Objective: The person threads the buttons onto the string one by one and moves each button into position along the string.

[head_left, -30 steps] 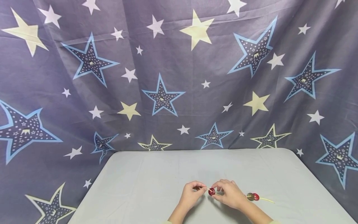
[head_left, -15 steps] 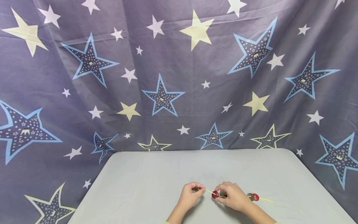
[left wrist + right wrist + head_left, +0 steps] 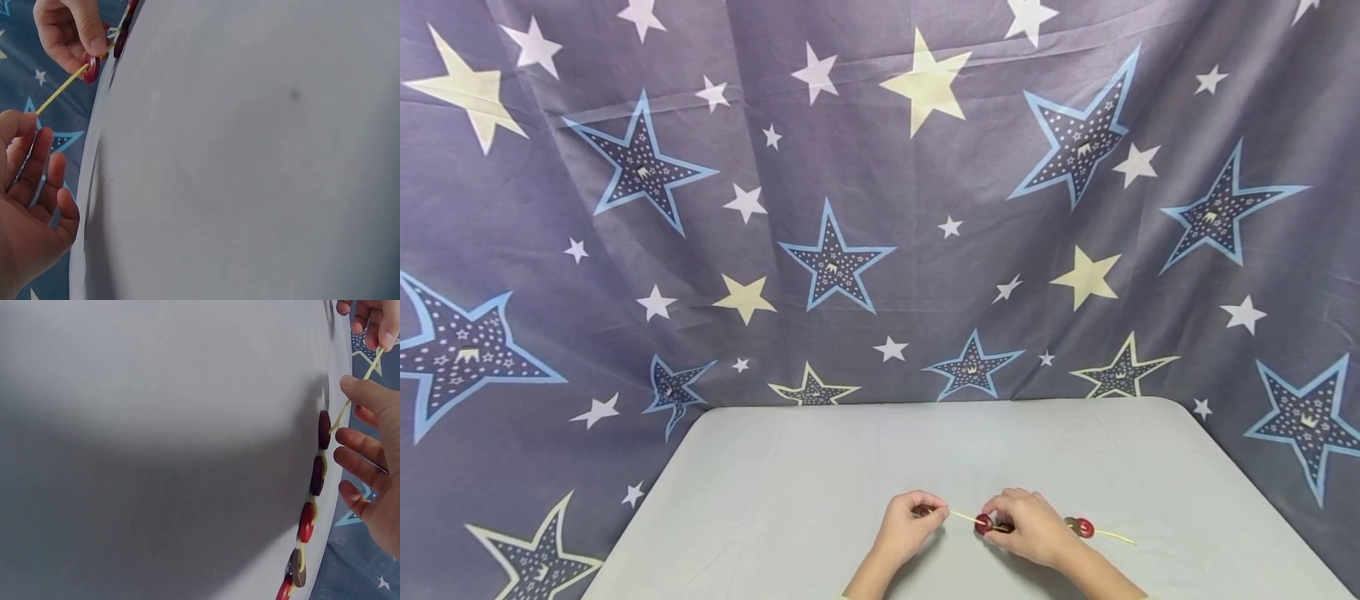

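Note:
In the head view my left hand [image 3: 904, 525] pinches the end part of a yellow cord [image 3: 964, 517] between thumb and fingertips. My right hand [image 3: 1028, 527], to its right, pinches a round red button [image 3: 983, 523] through which the cord runs. The left wrist view shows this button [image 3: 92, 69] below the right fingertips, with the cord [image 3: 59, 94] stretched straight to my left hand [image 3: 31, 194]. Several red and dark buttons [image 3: 306, 522] sit along the cord in the right wrist view, beside my right hand [image 3: 375, 450]. Its fingers partly hide the pinched button there.
A pale-grey covered table [image 3: 790, 483] lies under the hands. To the right, a dull brown button and a red button [image 3: 1086, 527] rest on it, the cord's tail reaching beyond them. A grey curtain [image 3: 865, 350] with stars hangs behind the table.
My right hand and the red button have shifted right and slightly nearer me, away from the left hand. More cord shows between them. My left hand has moved slightly left.

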`<move>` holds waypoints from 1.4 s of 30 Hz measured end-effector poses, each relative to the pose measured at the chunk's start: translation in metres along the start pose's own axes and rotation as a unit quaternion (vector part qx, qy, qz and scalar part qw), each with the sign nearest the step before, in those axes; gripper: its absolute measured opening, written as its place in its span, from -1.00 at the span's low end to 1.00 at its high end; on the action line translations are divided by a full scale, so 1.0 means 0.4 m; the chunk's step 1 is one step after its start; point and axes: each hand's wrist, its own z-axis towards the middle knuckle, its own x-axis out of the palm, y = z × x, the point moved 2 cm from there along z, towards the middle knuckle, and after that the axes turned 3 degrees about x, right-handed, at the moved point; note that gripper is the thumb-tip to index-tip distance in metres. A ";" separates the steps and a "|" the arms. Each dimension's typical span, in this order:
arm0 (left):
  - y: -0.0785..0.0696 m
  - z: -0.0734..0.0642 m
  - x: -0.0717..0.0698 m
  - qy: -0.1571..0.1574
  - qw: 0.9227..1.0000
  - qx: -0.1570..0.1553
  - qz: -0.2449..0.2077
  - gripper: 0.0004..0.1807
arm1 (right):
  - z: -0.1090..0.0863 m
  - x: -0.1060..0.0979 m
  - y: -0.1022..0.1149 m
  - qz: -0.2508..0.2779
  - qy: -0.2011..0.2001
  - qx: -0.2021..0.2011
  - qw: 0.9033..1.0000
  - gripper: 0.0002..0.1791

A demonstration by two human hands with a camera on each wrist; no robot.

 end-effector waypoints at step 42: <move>0.079 0.017 0.007 0.020 1.000 -0.020 -0.004 -0.91 | -0.001 -0.003 -0.002 -0.036 0.053 0.041 0.997 -0.72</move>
